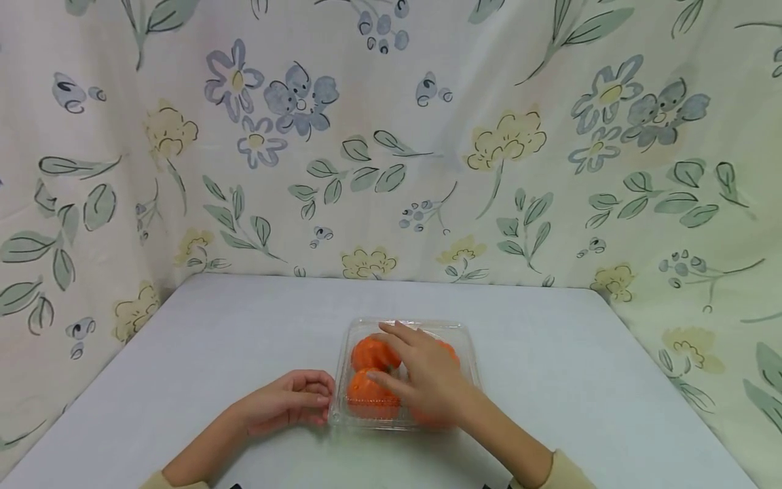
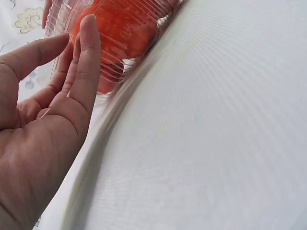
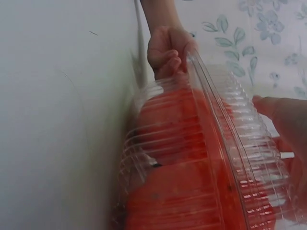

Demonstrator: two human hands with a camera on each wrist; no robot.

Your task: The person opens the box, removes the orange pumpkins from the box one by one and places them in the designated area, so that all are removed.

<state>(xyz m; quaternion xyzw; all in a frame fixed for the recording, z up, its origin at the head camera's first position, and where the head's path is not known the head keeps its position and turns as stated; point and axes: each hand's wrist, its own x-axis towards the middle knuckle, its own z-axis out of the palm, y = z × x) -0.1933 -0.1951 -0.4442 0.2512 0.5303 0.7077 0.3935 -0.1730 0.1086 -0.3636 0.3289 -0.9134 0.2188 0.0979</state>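
Note:
A clear plastic clamshell box with ribbed walls sits on the table, its lid down over several round orange fruits. My left hand is at the box's left edge, fingers loosely bent and fingertips right at the rim. In the left wrist view, the index finger of this hand extends along the box wall, with the thumb apart from it. Over the lid lies my right hand, fingers spread, hiding part of the fruits on the right. The right wrist view shows its thumb beside the ribbed lid.
The white table extends around the box on all sides. A floral curtain hangs behind the table and along both sides. Beige sleeves cover my forearms near the bottom of the head view.

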